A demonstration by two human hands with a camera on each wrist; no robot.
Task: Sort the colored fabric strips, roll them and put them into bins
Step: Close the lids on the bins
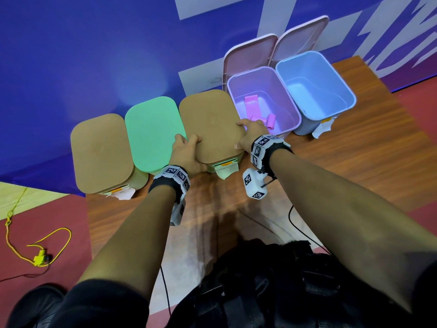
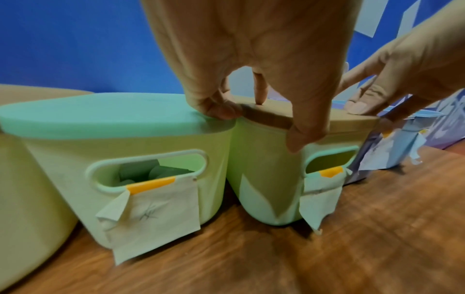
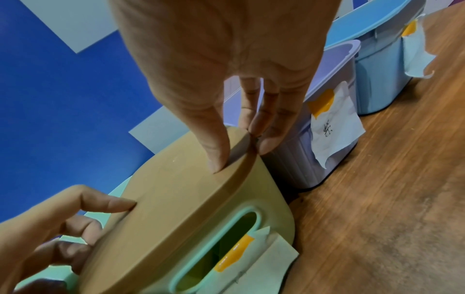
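1. I have both hands on the flat tan lid with rounded corners (image 1: pixel 210 124) of the middle pale green plastic bin (image 2: pixel 261 179). My left hand (image 1: pixel 186 153) pinches the lid's edge at about 8 o'clock, thumb on top and fingers curled under the rim. My right hand (image 1: pixel 250 136) pinches the 3 o'clock edge, one finger pressed on top and the others down the side.
2. The lid looks stiff, light and smooth. I judge that gripping at opposite edges suits it; a one-sided pull might tip it.
3. The lid lies level, with its long axis running from 6 to 12 o'clock.
4. The open lilac plastic bin (image 1: pixel 290 110), at 3 o'clock of the lid, holds pink fabric strips (image 1: pixel 253 105). One is rolled, one lies loose. They look soft and limp, best taken by the roll's sides.
5. The wooden table (image 1: pixel 354 162) carries all five bins in a row.
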